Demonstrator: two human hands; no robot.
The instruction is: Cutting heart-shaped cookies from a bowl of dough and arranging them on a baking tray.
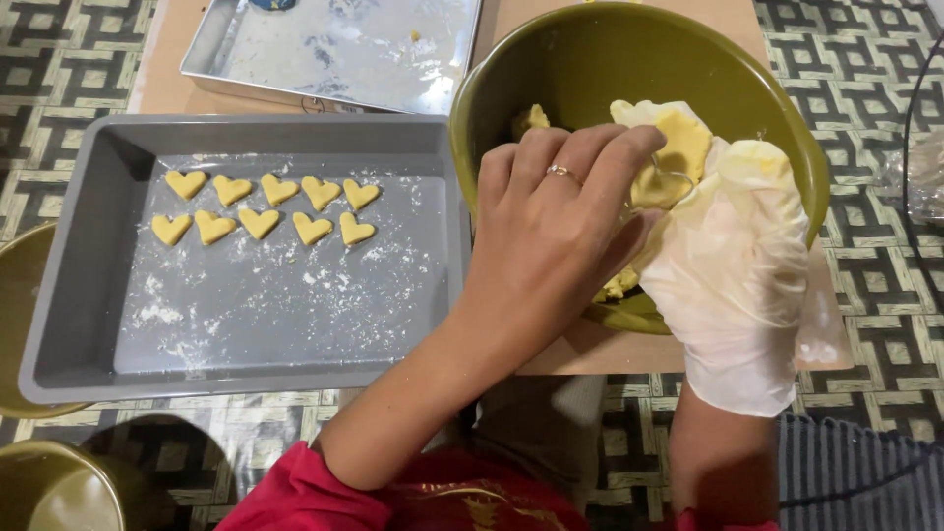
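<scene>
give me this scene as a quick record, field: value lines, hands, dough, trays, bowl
left hand: bare left hand with a ring, fingers pressing a metal cutter on the dough
right hand: gloved right hand, cupping a flattened piece of yellow dough over the bowl
bowl: olive green bowl, more dough inside
baking tray: grey baking tray, floured, on its base ten heart-shaped dough pieces in two rows
second tray: shiny metal tray behind it
surface: patterned mat
</scene>
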